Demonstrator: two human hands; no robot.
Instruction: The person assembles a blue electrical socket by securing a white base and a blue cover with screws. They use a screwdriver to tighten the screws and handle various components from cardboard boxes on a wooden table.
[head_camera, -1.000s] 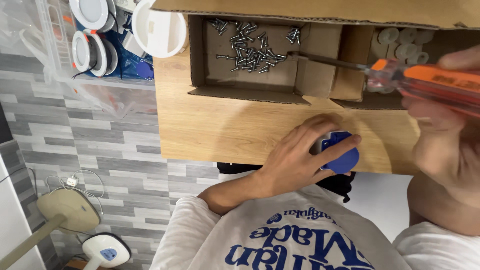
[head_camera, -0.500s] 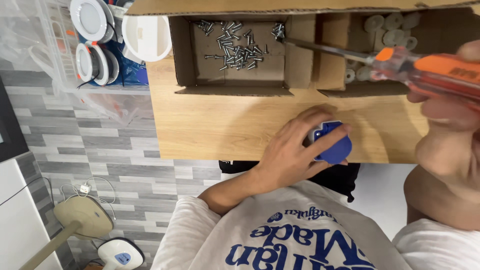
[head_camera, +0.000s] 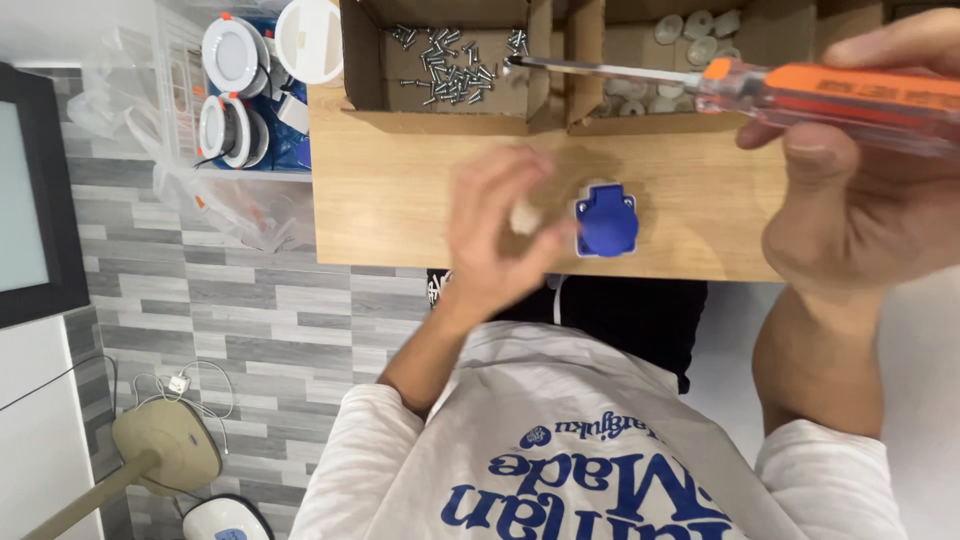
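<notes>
A blue round socket on a white base lies on the wooden table near its front edge. My left hand hovers just left of it, blurred, fingers loosely spread, apart from the socket. My right hand is raised at the right and grips an orange-handled screwdriver. Its metal shaft points left, the tip over the edge of a cardboard box of loose screws. A second cardboard compartment holds several white round parts.
Left of the table a clear plastic bag holds round white light fittings. A dark screen stands at the far left. On the grey tiled floor sit a beige lamp base and a cable.
My left hand has come off the blue socket and moved left, uncovering it. The view has shifted so the table and boxes sit further right; the screwdriver stays raised in my right hand.
</notes>
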